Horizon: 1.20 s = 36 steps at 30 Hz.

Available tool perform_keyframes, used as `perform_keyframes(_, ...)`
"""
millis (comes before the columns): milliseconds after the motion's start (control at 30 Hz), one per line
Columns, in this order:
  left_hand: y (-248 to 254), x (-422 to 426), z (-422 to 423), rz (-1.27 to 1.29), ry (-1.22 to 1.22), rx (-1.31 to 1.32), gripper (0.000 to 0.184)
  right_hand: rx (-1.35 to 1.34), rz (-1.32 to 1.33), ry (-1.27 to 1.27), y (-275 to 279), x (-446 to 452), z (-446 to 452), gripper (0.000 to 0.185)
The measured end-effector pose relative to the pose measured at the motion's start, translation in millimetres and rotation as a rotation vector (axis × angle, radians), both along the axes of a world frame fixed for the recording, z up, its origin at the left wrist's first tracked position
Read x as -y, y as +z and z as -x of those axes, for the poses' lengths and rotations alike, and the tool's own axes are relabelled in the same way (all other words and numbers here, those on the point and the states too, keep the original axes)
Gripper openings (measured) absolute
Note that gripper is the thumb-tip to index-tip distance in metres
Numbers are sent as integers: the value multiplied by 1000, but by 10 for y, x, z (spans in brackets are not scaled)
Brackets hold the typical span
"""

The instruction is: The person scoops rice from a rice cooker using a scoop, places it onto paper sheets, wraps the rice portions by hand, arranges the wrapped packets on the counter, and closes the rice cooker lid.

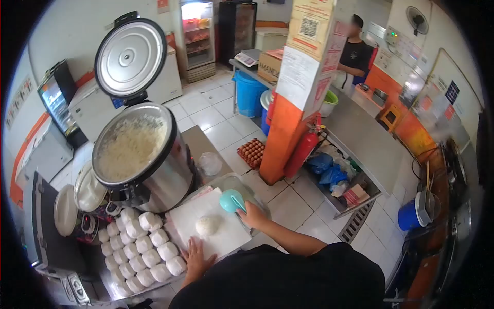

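Observation:
My right hand (251, 215) grips the handle of a turquoise plastic scoop (230, 200) over the far right side of a stack of white paper sheets (182, 219). On the top sheet sits a rounded mound of rice (207, 225). My left hand (198, 259) lies with spread fingers at the near edge of the paper, beside the mound and apart from it. Rows of white paper-wrapped bundles (136, 248) stand to the left of that hand. Beyond them is a large rice cooker (164, 177), lid (131, 59) raised, with cooked rice (135, 144) inside.
A clear plastic bag (210, 163) lies behind the paper. Trays of eggs (251, 153) stand on the tiled floor near an orange pillar (280, 139) and a fire extinguisher (302, 152). A steel table (360, 139) extends at right; another person (354, 56) stands behind it.

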<state>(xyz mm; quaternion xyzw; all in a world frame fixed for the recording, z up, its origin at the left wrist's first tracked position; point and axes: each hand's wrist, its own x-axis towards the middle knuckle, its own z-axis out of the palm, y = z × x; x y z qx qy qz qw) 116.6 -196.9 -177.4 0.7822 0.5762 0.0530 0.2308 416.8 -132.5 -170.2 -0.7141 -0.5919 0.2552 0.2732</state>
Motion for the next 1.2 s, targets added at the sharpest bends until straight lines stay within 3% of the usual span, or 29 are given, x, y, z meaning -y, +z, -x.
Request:
perform_keyframes(67, -55, 33, 52, -18, -72, -5, 91, 19, -302, 103, -136, 1, -42, 42)
perform_keyframes(100, -64, 50, 94, -32, -126, -14, 84, 12, -305, 101, -68, 36, -5, 42)
perform_keyframes(167, -23, 89, 152, -24, -145, -12, 83, 365, -526, 46, 244, 116, 125, 47)
perform_keyframes(200, -6, 88, 165, -12, -166, 0, 82, 359, -533, 49, 202, 101, 142, 47)
perform_keyframes(267, -8, 97, 176, -15, -148, 12, 82, -7, -451, 483, 27, 173, 191, 41)
perform_keyframes(300, 28, 116, 161, -13, -134, 28, 82, -10, -449, 488, -58, 196, 213, 41)
perform_keyframes(367, 110, 133, 130, -17, -119, 30, 83, -93, -205, 898, -220, 217, 231, 35)
perform_keyframes(833, 189, 170, 63, -58, -35, 58, 78, -57, -130, 843, -237, 119, 302, 20)
perform_keyframes(1167, -32, 70, 208, -218, -42, 74, 43, -75, 98, 734, -335, -27, 381, 29)
perform_keyframes(1200, -154, 9, 252, -217, -34, 114, 39, -50, 118, 708, 65, 37, 406, 30)
